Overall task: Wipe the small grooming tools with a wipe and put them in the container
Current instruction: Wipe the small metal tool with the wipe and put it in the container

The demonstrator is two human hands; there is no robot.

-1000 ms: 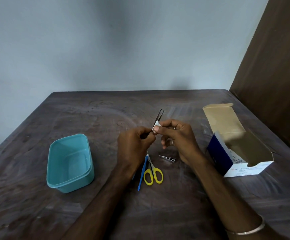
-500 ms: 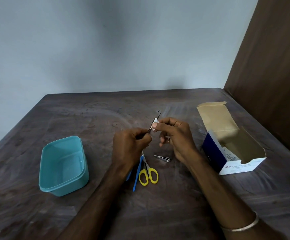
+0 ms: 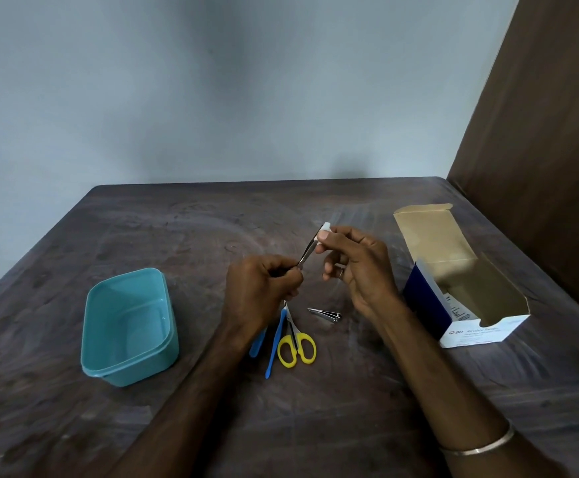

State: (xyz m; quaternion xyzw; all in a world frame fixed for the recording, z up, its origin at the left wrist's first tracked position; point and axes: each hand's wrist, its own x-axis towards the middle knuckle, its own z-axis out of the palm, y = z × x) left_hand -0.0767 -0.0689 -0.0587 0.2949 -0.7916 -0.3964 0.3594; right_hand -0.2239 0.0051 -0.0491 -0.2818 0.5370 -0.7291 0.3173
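**Tweezers mid-wipe, wipe pinched at the tip**

Head view, the only one: the likeliest slip, as I judge it, is at the tweezers (image 3: 307, 254); the left hand (image 3: 263, 291) grips only their lower end, so a firm pull of the wipe (image 3: 325, 229) along the thin metal could tug them out of that grip or swing the point toward the fingers; the wipe is a small scrap, and it could also slide off the tip and drop to the table (image 3: 177, 229). A second risk lies below the hands: the yellow-handled scissors (image 3: 296, 346), a blue-handled tool (image 3: 276, 343) and the nail clipper (image 3: 326, 314) lie close together just under the left wrist, so a lowered forearm could knock them about; a second blue piece shows at the wrist, too hidden to name. The teal container (image 3: 129, 326) sits to the left, apart from the hands, looking empty; a carry across could miss its rim if hurried.

The fingers: the left hand is curled tight around the base of the tweezers, which slant up and to the right, off the table; the right hand (image 3: 357, 267) has thumb and forefinger closed in a pinch on the wipe, folded over the upper end of the tweezers, while its remaining fingers hang loosely bent and touch nothing. Whether the tweezer arms are pressed together under the wipe I cannot tell. An open cardboard box (image 3: 467, 281) of alcohol swabs stands to the right, well clear of both hands.
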